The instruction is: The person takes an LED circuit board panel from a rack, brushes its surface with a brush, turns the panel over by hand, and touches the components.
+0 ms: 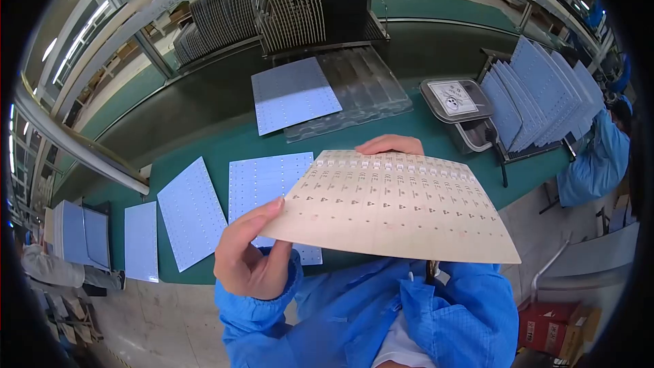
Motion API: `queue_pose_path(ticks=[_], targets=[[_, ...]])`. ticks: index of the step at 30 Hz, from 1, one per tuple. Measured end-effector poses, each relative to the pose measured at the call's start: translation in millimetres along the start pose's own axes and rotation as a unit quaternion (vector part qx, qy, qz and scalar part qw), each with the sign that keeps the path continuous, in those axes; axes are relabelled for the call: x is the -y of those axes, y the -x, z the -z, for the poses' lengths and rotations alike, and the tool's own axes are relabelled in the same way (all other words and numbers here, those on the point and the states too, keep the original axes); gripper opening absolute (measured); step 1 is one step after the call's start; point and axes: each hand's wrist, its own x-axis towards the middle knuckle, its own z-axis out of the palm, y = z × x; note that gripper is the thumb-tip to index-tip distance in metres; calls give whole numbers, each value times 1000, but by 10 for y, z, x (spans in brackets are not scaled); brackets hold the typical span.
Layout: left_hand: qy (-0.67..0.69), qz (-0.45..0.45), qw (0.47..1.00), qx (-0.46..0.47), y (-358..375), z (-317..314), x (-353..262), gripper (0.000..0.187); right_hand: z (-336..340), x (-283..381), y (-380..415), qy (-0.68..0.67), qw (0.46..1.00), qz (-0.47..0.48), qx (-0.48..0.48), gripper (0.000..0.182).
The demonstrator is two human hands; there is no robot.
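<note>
A cream-coloured circuit board panel (388, 221), printed with rows of small marks and holes, is held tilted in front of my chest. My left hand (253, 255) pinches its left edge, thumb on top. Around the far edge curls my right hand (392, 144); the rest of that hand is hidden behind the panel. Partly under the panel's left side, a pale blue circuit board (262, 174) lies on the green table. Further left lie another pale blue board (193, 215) and a narrower-looking one (141, 242).
Beyond, a blue board (293, 95) rests partly on a clear plastic sheet (364, 88). A lidded box with a skull label (455, 99) stands right, beside a rack of blue boards (538, 95). More racked boards (293, 10) stand behind. A person's blue sleeve (593, 163) shows at far right.
</note>
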Motion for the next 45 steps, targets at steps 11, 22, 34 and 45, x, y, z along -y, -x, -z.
queue_pose_path(ticks=[11,22,34,45], targets=[[-279,-322,875,-228,311,-118,178,36,-3,504,-244,470,819,289,-157,26],[-376,-219,895,95,-10,-190,59,27,-518,1212,102,601,750,271,-49,17],[-161,-249,955,23,-10,-114,-195,31,-38,-44,451,104,967,-59,-225,41],[-168,-151,970,-94,15,-179,-53,46,-150,-26,-11,-102,978,168,-64,24]])
